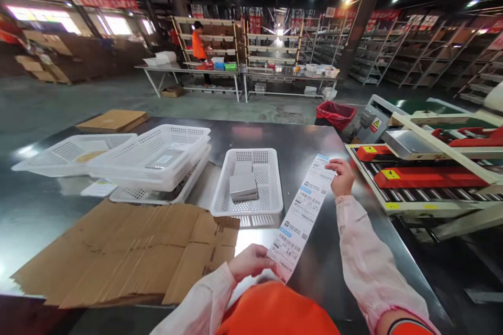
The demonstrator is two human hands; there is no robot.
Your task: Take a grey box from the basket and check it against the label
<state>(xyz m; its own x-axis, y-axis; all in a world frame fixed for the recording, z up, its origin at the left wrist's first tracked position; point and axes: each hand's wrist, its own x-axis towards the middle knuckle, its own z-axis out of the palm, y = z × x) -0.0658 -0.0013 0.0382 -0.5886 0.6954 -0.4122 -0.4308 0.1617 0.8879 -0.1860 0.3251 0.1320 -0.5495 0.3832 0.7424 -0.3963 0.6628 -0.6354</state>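
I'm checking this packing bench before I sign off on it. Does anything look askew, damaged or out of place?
Only small things. The stacked white baskets sit skewed, not squared on each other. A loose paper slip lies on the metal table beside them. The label strip held between left hand and right hand looks intact.

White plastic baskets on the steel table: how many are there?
At least 4: one at far left, two or more stacked beside it, one near the label strip; some may be hidden.

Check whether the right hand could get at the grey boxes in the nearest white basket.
Probably yes: the grey boxes lie uncovered in the open basket, but the right hand is holding the label strip.
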